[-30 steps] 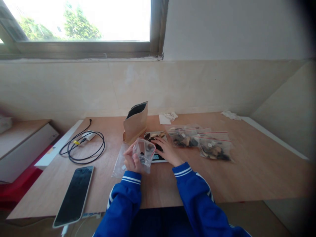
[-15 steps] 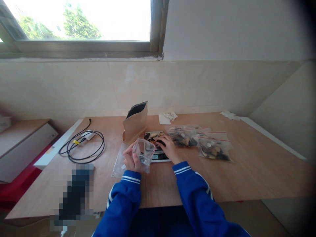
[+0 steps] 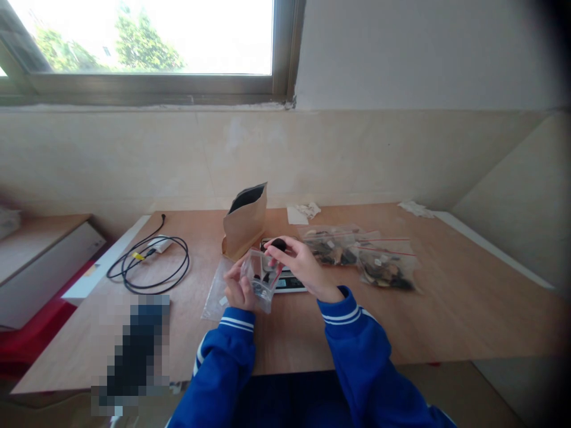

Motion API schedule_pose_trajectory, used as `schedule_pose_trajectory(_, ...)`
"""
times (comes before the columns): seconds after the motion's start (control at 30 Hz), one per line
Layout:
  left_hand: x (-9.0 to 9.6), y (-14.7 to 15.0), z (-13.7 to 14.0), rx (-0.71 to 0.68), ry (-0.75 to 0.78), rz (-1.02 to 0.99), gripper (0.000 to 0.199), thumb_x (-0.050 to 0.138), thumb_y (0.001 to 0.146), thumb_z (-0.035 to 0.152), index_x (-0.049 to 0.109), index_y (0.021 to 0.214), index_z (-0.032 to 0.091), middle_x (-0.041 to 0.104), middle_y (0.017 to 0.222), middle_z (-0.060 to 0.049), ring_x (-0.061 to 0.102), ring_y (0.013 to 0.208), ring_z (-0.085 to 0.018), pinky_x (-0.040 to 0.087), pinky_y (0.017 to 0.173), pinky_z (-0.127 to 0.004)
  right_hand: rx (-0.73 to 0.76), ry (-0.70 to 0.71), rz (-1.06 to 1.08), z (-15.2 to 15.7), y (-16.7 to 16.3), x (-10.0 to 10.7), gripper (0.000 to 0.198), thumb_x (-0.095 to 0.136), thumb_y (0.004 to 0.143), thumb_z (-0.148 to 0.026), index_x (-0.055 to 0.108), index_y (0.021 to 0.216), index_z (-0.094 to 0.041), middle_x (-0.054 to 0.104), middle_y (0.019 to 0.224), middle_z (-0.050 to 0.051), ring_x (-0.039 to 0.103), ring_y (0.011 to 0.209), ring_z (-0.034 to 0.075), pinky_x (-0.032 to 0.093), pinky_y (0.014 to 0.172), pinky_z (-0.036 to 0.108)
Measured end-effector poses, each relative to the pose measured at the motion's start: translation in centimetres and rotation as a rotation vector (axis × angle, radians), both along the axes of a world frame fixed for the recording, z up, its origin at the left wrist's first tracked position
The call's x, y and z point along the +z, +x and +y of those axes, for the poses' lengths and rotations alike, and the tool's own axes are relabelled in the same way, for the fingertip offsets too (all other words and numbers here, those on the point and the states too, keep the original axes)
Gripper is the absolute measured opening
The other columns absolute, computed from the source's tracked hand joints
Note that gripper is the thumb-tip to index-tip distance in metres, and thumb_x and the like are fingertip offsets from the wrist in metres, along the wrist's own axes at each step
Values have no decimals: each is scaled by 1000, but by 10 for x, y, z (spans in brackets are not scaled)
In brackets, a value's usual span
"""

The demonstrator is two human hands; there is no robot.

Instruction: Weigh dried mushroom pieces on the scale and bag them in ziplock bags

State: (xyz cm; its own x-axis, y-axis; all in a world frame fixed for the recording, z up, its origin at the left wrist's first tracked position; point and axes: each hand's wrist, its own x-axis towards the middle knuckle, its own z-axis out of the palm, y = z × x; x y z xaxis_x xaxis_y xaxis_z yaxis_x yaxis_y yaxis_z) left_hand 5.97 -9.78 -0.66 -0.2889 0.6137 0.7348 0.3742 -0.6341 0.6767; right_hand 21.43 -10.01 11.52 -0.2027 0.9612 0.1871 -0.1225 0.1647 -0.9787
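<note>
The person's left hand (image 3: 238, 289) is curled around a small clear plastic bag (image 3: 260, 278), fingers closed on its near side so that the mouth of the bag stands open and tipped toward two o'clock, lifted just above the wooden table (image 3: 446, 309). Some dark bits lie in the bottom of the bag, though what they are is too small to tell. The right hand (image 3: 300, 266) comes in from three o'clock with its fingertips pinched shut on a small dark piece (image 3: 279, 243), which sits right over the bag's open mouth, at the bag's one o'clock edge. Directly behind both hands, at twelve o'clock, lies a flat scale (image 3: 285, 279), mostly hidden by the fingers, with only its front strip and a sliver of its far edge in sight. A flat empty plastic bag (image 3: 215, 292) lies on the table under and to nine o'clock of the left hand. A brown paper pouch (image 3: 244, 223) stands upright with its top open at eleven o'clock of the held bag, just beside the scale. At two o'clock, two filled zip bags (image 3: 361, 254) with red seal lines lie side by side, holding mixed dark and pale pieces. A coiled black cable (image 3: 151, 264) rests at ten o'clock, well apart from the hands, and a blurred dark phone-shaped object (image 3: 134, 351) lies near the table's front edge at eight o'clock. Crumpled white paper (image 3: 304, 211) lies by the far wall.
</note>
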Motion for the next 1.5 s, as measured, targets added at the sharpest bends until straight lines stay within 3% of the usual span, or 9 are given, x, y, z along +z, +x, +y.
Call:
schedule_pose_trajectory(0.23,-4,-1,2,-105,-1,-29,28,41,92,48,45,108,25,62,123,-16,64,111,-28,53,89,-49,41,71,-225,2,-4,-14,33,61,84,-48,66,100,-20,67,80,2,60,59,12,48,48,22)
schedule_pose_trajectory(0.4,-4,0,2,-112,39,-29,22,40,94,43,43,103,23,63,122,-16,64,110,-28,53,88,-49,-38,194,-403,-3,-9,-13,35,54,91,-45,59,116,-21,69,91,5,66,74,16,54,64,27)
schedule_pose_trajectory(0.5,-3,0,2,-49,43,-48,21,41,94,37,46,107,21,64,122,-16,65,108,-27,53,85,-46,-193,366,-477,2,-8,-15,28,44,96,-38,60,112,-22,67,104,7,65,91,18,54,81,32)
schedule_pose_trajectory(0.6,-1,0,1,0,19,-58,28,41,94,36,49,112,17,64,120,-19,65,106,-28,52,84,-47,-406,522,-569,23,2,-35,28,39,97,-31,62,110,-21,63,113,10,58,112,22,46,99,38)
schedule_pose_trajectory(0.67,1,0,0,10,1,-40,30,41,94,36,50,114,15,64,120,-19,65,105,-29,52,83,-46,-449,538,-704,41,12,-59,31,45,95,-32,59,119,-19,58,125,14,52,122,25,42,104,44)
schedule_pose_trajectory(0.77,2,0,0,25,-28,-50,29,43,94,34,51,114,16,64,119,-17,66,102,-27,53,81,-45,-390,505,-948,63,23,-93,47,57,89,-38,53,131,-17,48,140,19,42,133,33,36,106,53)
schedule_pose_trajectory(0.87,3,1,0,34,-41,-96,28,43,94,35,50,114,18,65,117,-14,67,102,-26,54,81,-45,-299,493,-1085,74,24,-112,53,61,86,-39,51,133,-16,49,140,18,37,136,34,28,110,57)
schedule_pose_trajectory(1.13,4,1,0,42,-42,-99,28,42,95,37,50,112,17,65,117,-15,66,103,-26,54,81,-43,-304,593,-1088,67,19,-112,29,61,87,-35,63,110,-19,64,106,12,54,109,29,32,105,50)
schedule_pose_trajectory(1.5,0,1,1,93,-53,-122,29,41,95,37,52,110,14,67,112,-15,67,99,-26,54,79,-41,-436,555,-1011,60,24,-114,11,64,84,-32,62,87,-22,61,95,8,53,92,26,41,80,39)
